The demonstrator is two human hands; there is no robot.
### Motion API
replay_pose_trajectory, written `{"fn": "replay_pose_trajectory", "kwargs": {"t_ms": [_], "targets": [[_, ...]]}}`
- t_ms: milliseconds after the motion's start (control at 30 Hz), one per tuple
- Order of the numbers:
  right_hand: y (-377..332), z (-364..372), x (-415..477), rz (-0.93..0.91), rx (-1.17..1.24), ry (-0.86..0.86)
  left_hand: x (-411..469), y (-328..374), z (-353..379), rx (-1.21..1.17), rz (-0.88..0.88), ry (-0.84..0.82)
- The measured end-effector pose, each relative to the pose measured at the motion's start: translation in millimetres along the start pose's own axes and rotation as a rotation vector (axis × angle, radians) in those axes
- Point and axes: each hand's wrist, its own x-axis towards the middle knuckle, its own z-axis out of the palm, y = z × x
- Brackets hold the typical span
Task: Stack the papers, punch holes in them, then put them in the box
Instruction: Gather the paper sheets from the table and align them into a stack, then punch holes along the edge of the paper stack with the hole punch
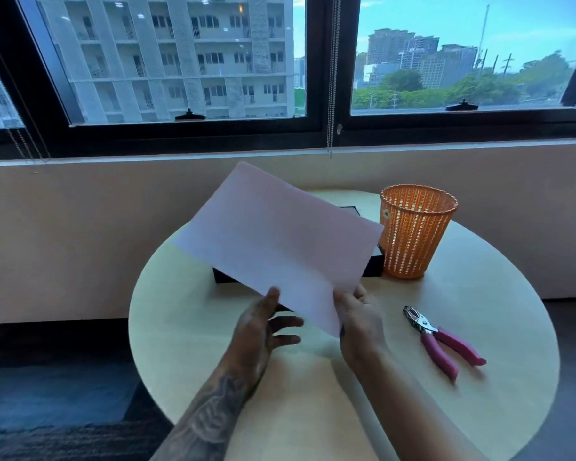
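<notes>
White papers (276,241) pinched at near edge by both hands, left hand (256,324) and right hand (359,321), long axis slanting away, probably above the black box (222,277).

Paper (276,241) held up over round table (479,294) hides most of black box (221,275); only near-left corner, far rim, sliver beside orange mesh basket (413,234) visible. Single sheet or several: cannot tell. Left hand (263,324) thumb on sheet's near edge, fingertips behind paper unseen. Right hand (359,317) fingers partly covered by sheet. Both forearms, table's near edge cut off by bottom frame. Pink-handled punch (443,341) handle ends motion-blurred
</notes>
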Motion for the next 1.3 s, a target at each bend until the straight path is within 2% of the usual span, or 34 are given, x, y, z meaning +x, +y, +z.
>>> {"fn": "replay_pose_trajectory", "kwargs": {"t_ms": [167,333,500,833,933,1033,1133,1200,1267,1300], "targets": [[14.5,15.2,-14.6,-0.023,0.023,0.054,4.2,-8.5,30.3,0.136,0.089,0.149],[17.4,16.8,-23.1,0.003,0.117,0.046,3.9,-16.0,33.6,0.230,0.181,0.214],[14.3,7.5,-22.9,0.091,0.121,0.022,0.6,-19.3,31.0,0.213,0.220,0.200],[10.7,-11.0,-20.6,0.191,0.099,-0.165,6.7,-21.6,14.1,0.188,0.214,0.135],[0.2,-19.7,-15.6,0.079,-0.172,-0.137,7.6,-21.7,13.9,0.191,0.198,0.167],[-23.6,-44.3,-10.2,-0.148,-0.682,-0.110,10.0,-20.4,11.1,0.208,0.196,0.173],[-43.1,-76.3,-7.3,-0.294,-1.297,0.037,16.9,-16.4,4.7,0.285,0.211,0.186],[-48.2,-96.7,-5.5,-0.220,-1.656,0.164,19.9,-14.9,2.5,0.313,0.228,0.204],[-45.5,-109.1,-6.7,-0.084,-1.756,0.229,21.4,-16.3,2.1,0.321,0.227,0.212],[-41.4,-112.7,-7.5,-0.081,-1.748,0.238,21.0,-16.8,2.8,0.327,0.226,0.212]]}}
